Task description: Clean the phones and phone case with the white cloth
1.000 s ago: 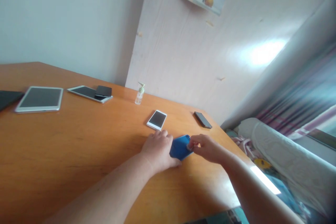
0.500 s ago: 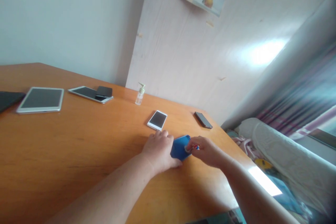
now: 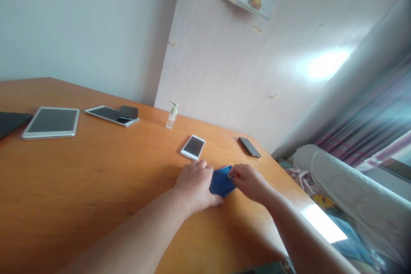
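A blue phone case [image 3: 222, 182] rests on the wooden table between my hands. My left hand [image 3: 195, 184] is closed around its left end, with the thumb along the near edge and the fingers at the far side. My right hand [image 3: 248, 182] is closed in a pinch over the case's right part. A small white wad [image 3: 231, 175], like a piece of cloth or tissue, shows at its fingertips and touches the case's surface. Most of the wad is hidden by the fingers. Just beyond my left hand lies a white phone [image 3: 193, 147], screen up.
A clear pump bottle [image 3: 172, 115] stands near the wall. At the right edge lies a dark phone [image 3: 249, 147]. To the left are a white tablet [image 3: 53, 122], another tablet [image 3: 105, 114] with a black device [image 3: 128, 112] on it, and a black object [image 3: 13, 123].
My right hand has shifted slightly up and toward the far edge of the case with the wad. Red and blue bits seen in its grip before are now hidden. My left hand stays put.
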Available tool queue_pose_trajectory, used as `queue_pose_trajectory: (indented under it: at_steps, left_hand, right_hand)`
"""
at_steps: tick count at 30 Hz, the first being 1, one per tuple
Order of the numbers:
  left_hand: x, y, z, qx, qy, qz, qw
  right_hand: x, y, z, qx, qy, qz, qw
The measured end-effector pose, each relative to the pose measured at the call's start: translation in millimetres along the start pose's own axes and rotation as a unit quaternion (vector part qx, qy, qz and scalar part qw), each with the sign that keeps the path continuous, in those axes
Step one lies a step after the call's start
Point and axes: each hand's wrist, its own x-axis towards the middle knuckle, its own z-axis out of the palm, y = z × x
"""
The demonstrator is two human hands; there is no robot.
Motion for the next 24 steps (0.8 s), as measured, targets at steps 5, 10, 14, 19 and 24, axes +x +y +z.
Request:
queue_pose_trajectory:
  at_steps: [5, 10, 14, 19, 24]
  left_hand:
    - [0, 1, -1, 0.001, -0.001, -0.002, 1.0]
    - [0, 0, -1, 0.003, -0.004, 0.001, 1.0]
    - [-1, -1, -1, 0.004, 0.004, 0.008, 1.0]
    - [-3, -4, -3, 0.014, 0.03, -0.012, 0.999]
    - [1, -7, -3, 0.038, 0.037, -0.041, 0.998]
  right_hand:
    - [3, -3, 2, 0.017, -0.003, -0.014, 1.0]
    - [8, -3, 5, 0.002, -0.001, -0.007, 1.0]
    - [9, 0, 10, -0.002, 0.011, 0.021, 1.0]
    - [5, 5, 18, 0.023, 0.045, 0.044, 0.998]
    - [0, 0, 27, 0.041, 0.086, 0.074, 0.993]
